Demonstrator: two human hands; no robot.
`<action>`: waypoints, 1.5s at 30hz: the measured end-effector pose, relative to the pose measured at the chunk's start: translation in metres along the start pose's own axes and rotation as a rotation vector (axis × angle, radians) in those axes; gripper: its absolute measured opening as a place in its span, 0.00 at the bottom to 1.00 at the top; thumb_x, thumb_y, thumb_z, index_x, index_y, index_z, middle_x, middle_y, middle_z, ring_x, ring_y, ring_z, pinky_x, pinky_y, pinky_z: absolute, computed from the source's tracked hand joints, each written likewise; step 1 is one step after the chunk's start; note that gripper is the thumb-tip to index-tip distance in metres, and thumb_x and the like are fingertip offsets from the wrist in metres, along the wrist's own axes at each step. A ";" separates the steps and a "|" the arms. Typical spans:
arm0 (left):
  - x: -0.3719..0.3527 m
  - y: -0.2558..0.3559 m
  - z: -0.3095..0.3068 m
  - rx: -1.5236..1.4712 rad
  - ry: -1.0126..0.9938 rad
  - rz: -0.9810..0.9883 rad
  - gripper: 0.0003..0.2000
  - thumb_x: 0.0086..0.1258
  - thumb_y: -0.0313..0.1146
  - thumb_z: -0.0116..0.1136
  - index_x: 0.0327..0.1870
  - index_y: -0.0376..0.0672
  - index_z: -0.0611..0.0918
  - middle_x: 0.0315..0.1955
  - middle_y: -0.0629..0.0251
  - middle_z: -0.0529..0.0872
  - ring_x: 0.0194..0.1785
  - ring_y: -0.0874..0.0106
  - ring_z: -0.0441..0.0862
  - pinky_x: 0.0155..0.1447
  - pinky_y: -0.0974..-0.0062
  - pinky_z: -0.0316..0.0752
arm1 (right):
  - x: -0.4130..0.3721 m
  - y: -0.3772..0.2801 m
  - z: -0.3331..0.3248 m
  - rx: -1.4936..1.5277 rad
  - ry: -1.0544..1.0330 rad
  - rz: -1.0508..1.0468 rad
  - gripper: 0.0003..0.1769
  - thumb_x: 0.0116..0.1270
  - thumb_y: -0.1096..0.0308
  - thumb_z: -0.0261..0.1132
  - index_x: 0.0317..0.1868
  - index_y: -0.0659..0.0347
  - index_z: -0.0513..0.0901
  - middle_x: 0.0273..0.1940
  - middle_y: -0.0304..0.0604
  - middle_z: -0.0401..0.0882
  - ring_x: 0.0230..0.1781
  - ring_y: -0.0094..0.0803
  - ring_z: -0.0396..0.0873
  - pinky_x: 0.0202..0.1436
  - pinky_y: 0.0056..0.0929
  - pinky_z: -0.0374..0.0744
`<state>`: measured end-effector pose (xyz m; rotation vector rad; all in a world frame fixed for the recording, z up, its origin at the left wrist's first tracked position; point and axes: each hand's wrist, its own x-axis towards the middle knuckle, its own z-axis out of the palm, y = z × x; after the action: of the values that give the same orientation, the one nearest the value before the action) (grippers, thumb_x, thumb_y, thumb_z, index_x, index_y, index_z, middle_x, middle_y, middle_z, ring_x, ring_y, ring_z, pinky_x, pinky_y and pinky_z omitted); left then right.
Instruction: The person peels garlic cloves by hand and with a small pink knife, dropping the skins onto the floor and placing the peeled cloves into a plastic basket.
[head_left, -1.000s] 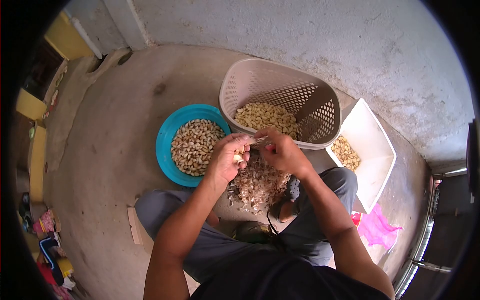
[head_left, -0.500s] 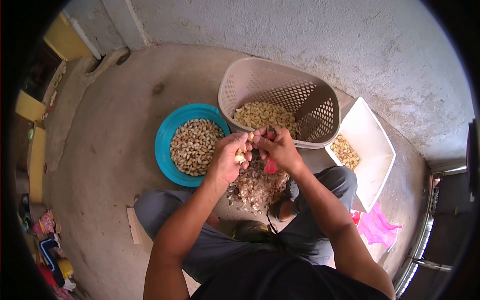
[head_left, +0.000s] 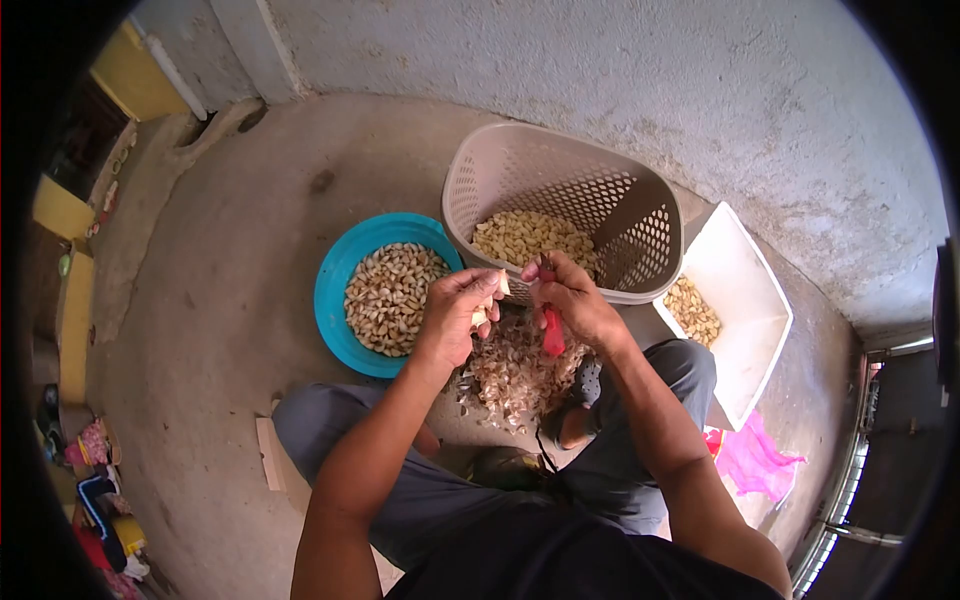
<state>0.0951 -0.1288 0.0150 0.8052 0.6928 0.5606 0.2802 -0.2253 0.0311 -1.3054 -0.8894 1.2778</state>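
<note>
Pale garlic cloves (head_left: 480, 316) sit in the curled fingers of my left hand (head_left: 448, 318), and one clove (head_left: 503, 285) is pinched at its fingertips. My right hand (head_left: 580, 308) is wrapped round a small knife with a red handle (head_left: 553, 335), its short dark blade mostly covered by the fingers. A small gap separates the two hands, just in front of the basket. Under them lies a heap of papery garlic skins (head_left: 515, 378) on the floor. To the left, unpeeled garlic cloves (head_left: 395, 300) fill much of a blue basin (head_left: 328, 308).
A beige perforated basket (head_left: 657, 262) holds peeled cloves (head_left: 535, 238). Right of it, a white tub (head_left: 745, 320) contains more cloves (head_left: 690, 308). Pink mesh (head_left: 758, 458) lies near the tub. A rough wall (head_left: 640, 70) rises behind; my bent knees flank the skins.
My hands have moved apart; the right hand and knife have shifted away to the right. The clove stays in my left fingertips. The whole view has shifted slightly.
</note>
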 end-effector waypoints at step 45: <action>-0.010 -0.013 -0.006 -0.143 0.088 -0.200 0.11 0.70 0.25 0.57 0.50 0.30 0.81 0.34 0.62 0.84 0.27 0.73 0.78 0.23 0.77 0.69 | -0.005 -0.009 0.024 -0.863 -0.074 -0.247 0.23 0.77 0.54 0.63 0.42 0.72 0.78 0.33 0.68 0.80 0.38 0.66 0.81 0.41 0.53 0.77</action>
<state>0.0871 -0.1406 0.0047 0.5735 0.7948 0.4602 0.2574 -0.2240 0.0441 -1.7223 -1.7069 0.7518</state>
